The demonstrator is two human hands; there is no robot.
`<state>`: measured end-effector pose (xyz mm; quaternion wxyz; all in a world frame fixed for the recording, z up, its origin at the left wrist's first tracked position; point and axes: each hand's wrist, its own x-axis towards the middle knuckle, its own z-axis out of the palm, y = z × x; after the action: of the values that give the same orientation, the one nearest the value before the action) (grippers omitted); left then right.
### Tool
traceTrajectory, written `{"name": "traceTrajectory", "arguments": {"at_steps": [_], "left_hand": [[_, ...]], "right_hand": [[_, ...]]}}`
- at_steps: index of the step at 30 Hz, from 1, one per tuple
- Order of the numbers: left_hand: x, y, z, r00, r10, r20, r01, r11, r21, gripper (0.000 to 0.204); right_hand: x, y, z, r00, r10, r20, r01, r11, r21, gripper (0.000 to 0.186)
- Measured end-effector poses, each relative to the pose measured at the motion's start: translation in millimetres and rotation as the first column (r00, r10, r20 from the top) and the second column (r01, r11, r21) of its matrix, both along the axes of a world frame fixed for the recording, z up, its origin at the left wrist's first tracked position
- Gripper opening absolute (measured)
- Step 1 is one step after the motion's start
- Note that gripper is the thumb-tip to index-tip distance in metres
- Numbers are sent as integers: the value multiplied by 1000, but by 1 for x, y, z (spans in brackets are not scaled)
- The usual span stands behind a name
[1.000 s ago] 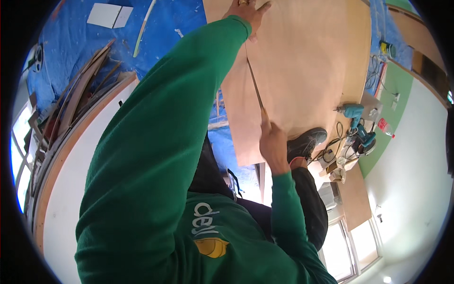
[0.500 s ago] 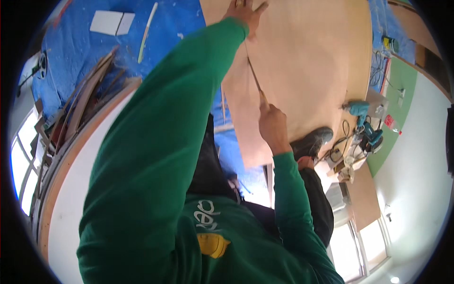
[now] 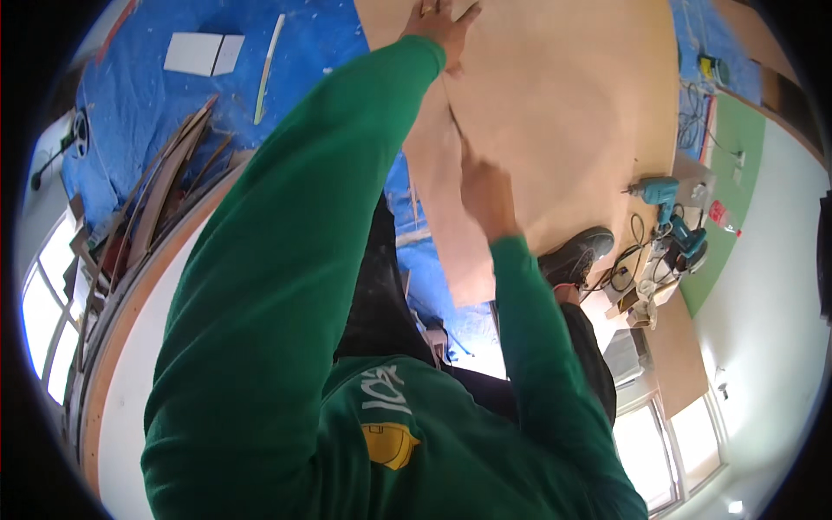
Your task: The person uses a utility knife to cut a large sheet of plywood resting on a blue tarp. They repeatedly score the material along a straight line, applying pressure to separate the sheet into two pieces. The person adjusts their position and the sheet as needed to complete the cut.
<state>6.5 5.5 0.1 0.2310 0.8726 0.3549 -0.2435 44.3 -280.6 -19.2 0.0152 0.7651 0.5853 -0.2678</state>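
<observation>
Fingers of the right hand [image 3: 487,189] are pinched together on a thin dark pencil-like stick [image 3: 454,130], tip touching the big smooth tan plywood sheet [image 3: 572,95] right under them. Farther up, the left hand [image 3: 440,24] lies flat on that sheet, fingers apart; teal power drills [image 3: 660,192] sit off right.

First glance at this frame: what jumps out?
The green sleeve fills the middle, running up to the left hand pressed flat on a big plywood sheet at top centre. The right hand holds a thin dark tool, hard to identify, against the sheet just below. At right, teal power drills lie among cables; blue tarp covers the floor upper left.
</observation>
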Motion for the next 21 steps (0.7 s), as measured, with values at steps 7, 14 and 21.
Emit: {"name": "traceTrajectory", "arguments": {"at_steps": [7,14,21], "left_hand": [[-12,-9,-14,998,61,15,-61,998,12,136],[5,-5,0,999,30,13,-29,998,-57,130],[-3,-9,-53,993,29,117,-52,979,195,131]], "right_hand": [[-10,-80,109,945,-272,-179,252,959,-130,30],[-10,29,-15,832,-532,-160,490,839,-238,53],[-10,13,-42,907,-371,-197,351,927,-131,56]]}}
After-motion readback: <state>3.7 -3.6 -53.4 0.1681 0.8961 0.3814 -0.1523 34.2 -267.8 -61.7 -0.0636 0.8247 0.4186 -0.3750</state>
